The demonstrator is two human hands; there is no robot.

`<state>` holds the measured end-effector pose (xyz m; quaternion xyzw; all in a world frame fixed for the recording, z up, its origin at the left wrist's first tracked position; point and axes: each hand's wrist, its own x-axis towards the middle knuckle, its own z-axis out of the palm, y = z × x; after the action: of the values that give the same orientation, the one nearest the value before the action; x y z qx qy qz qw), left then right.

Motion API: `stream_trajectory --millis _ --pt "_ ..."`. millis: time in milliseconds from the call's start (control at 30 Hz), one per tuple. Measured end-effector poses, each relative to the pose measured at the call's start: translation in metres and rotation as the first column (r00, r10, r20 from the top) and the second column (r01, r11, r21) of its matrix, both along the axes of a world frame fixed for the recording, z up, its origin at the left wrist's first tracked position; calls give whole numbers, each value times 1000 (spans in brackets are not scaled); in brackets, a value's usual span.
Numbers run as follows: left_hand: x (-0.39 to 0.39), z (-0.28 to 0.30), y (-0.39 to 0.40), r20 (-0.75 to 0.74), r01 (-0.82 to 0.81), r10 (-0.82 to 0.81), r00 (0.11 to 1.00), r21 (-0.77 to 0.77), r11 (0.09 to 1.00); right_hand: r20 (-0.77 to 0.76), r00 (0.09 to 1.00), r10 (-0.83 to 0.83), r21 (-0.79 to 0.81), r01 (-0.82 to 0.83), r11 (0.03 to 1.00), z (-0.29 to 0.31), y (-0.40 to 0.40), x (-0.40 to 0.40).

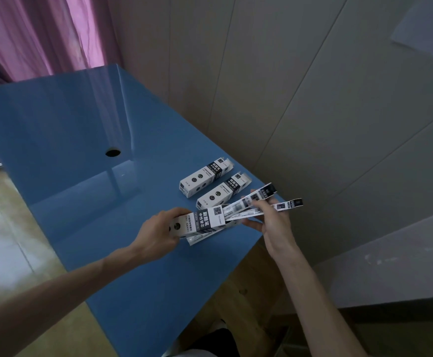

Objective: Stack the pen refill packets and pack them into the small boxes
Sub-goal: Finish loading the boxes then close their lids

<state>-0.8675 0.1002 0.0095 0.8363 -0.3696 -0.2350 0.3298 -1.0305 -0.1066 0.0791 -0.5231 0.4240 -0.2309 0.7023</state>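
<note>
My left hand (156, 234) grips a small white and black box (197, 222) above the blue table, its open end facing right. My right hand (269, 220) pinches a fanned bunch of long thin refill packets (259, 199), whose left ends sit at the mouth of that box. One more packet (200, 238) lies flat on the table under the held box. Two other small boxes lie side by side on the table beyond my hands, the far one (205, 180) and the near one (223, 193), both with their right end flaps open.
The blue table (86, 181) has a round cable hole (112, 152) near its middle. Its right edge runs beside a grey panelled wall (313, 112). A pink curtain (30, 34) hangs at the back left. Tiled floor (1, 228) shows to the left.
</note>
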Motion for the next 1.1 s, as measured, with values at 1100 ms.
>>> stream_trajectory --millis 1100 --pt "-12 0 5 -69 25 -28 997 -44 999 -45 990 -135 -132 128 983 -8 1 -8"
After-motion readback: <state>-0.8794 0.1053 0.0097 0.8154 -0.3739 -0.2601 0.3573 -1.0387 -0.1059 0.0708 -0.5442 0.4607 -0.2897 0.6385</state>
